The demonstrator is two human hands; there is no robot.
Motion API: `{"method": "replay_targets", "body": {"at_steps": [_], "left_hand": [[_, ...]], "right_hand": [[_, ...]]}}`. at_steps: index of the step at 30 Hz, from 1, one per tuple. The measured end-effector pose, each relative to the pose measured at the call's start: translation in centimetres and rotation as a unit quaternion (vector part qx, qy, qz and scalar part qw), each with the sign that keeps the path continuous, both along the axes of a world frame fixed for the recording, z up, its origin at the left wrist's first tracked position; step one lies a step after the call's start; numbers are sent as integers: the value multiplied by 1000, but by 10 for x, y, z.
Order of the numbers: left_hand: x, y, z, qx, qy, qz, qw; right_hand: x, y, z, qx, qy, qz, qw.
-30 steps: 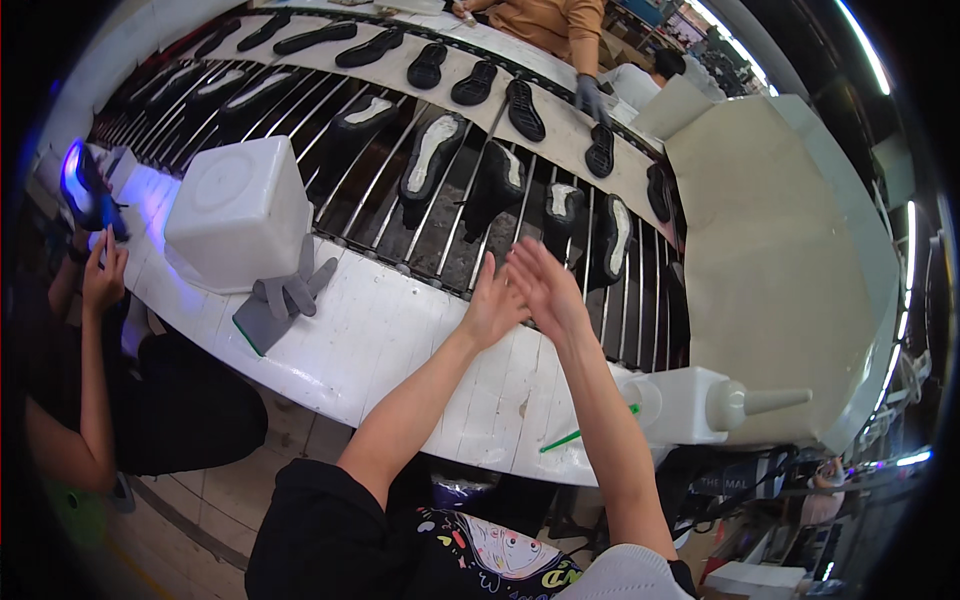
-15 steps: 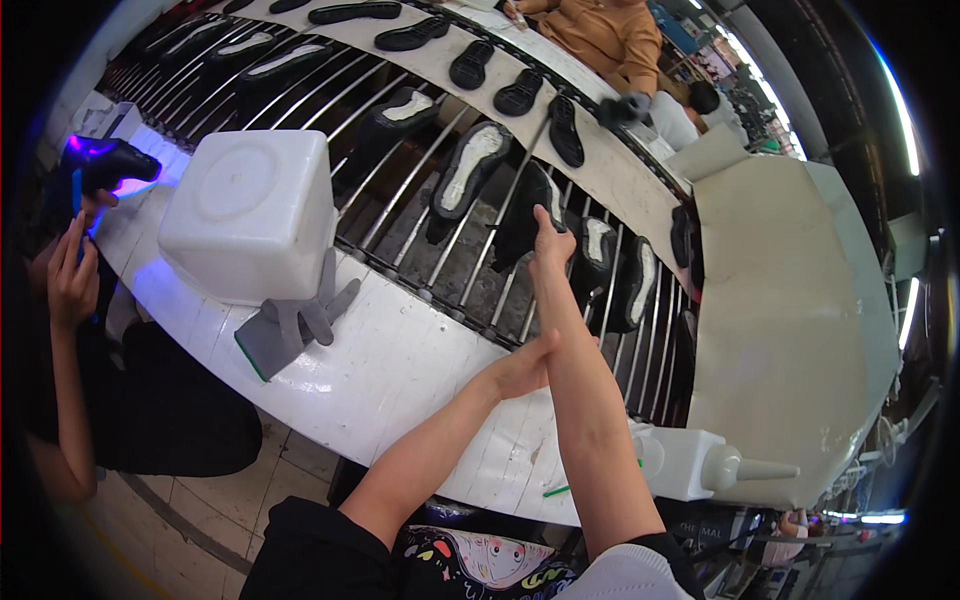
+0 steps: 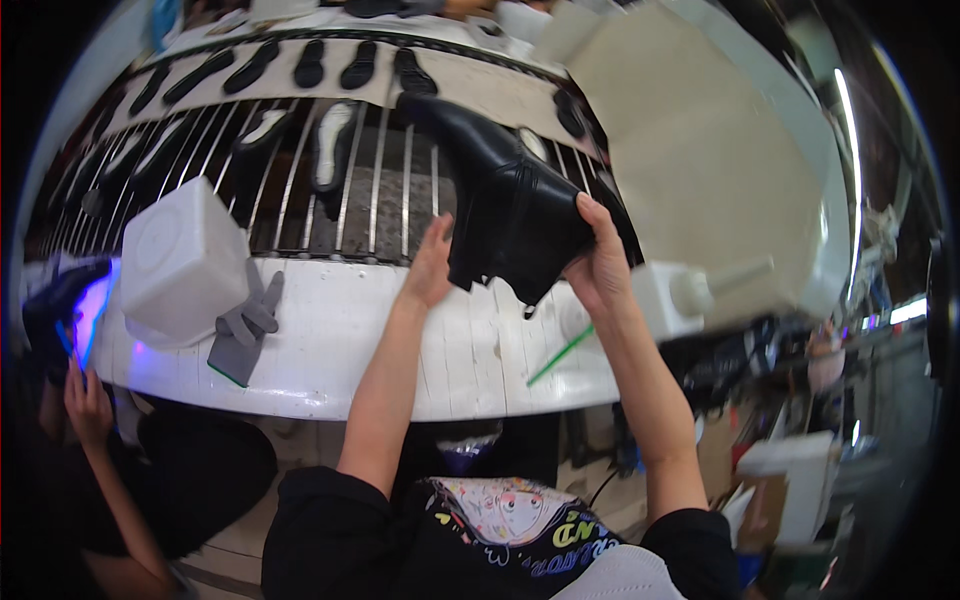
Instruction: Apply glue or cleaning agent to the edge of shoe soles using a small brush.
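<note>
A black leather ankle boot point(image 3: 510, 190), its shaft edge ragged, is tilted above the table with its toe pointing up and to the left. My right hand point(image 3: 600, 262) grips it at the lower right, thumb over the leather and fingers hidden behind. Close to the left side of the shaft is my left hand point(image 3: 430, 268), fingers stretched and holding nothing; whether it touches the leather I cannot tell. Below the boot, a thin green stick point(image 3: 560, 355) lies on the white table point(image 3: 450, 385), near a white bottle point(image 3: 665, 300) with a long nozzle.
Beyond the table runs a metal roller conveyor point(image 3: 372, 215) carrying black boots with pale bottoms point(image 3: 333, 135). Black soles point(image 3: 358, 65) line a beige belt behind it. At left are a white plastic container point(image 3: 185, 265), a grey glove point(image 3: 245, 330) and a co-worker's hand point(image 3: 88, 405) beside purple light.
My right hand has lifted the boot off the rollers and brought it nearer, turned over. My left hand has moved up beside it. The view has swung to the right.
</note>
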State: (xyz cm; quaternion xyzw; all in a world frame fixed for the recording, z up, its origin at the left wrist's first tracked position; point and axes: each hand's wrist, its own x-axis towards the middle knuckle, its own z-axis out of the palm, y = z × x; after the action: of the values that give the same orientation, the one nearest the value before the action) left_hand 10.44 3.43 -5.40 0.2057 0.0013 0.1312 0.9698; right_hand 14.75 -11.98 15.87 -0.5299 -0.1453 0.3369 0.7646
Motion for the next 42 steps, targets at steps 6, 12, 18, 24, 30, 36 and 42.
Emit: {"method": "replay_targets", "body": {"at_steps": [6,12,18,24,30,36,42], "left_hand": [[-81,-85,122,136,-164,-7,977],[-140,-123,97,178,-23,123,976],[-153,-133,75,525,85,382,756],[-167,-142,66,742,140,411,510],[-178,-162,74,748,194,416,480],[-183,-169,90,886,280,218,297],[-187,-176,98,880,268,200,337]], "right_hand": [[-44,-102,1,-39,-154,108,981],[-46,-187,-80,12,63,-71,995],[-36,-175,-179,-14,243,-213,946],[-31,-155,-182,-41,151,-206,966],[-28,-182,-130,-39,-135,-254,957],[6,-209,-106,-480,-464,-209,714],[7,-190,-107,-619,-521,-138,572]]}}
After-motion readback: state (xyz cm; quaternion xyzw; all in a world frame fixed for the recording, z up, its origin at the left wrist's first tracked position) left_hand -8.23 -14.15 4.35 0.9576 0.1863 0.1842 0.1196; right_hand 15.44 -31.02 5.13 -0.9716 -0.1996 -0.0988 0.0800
